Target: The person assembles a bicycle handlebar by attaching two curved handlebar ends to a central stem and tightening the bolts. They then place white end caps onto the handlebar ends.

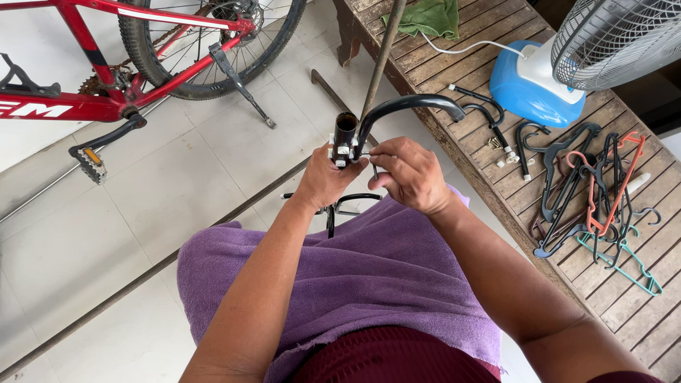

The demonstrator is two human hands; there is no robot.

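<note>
My left hand grips a black curved metal tube near its open round end, where a small white clamp fitting sits. My right hand pinches a thin small tool or screw at that fitting, fingers closed on it. Both hands hover over a purple towel spread across my lap. A black wire-like part lies below the hands at the towel's far edge.
A red bicycle stands at the upper left on a tiled floor. On the right a wooden bench carries a blue and white fan, several plastic hangers, black curved tubes, small white fittings and a green cloth.
</note>
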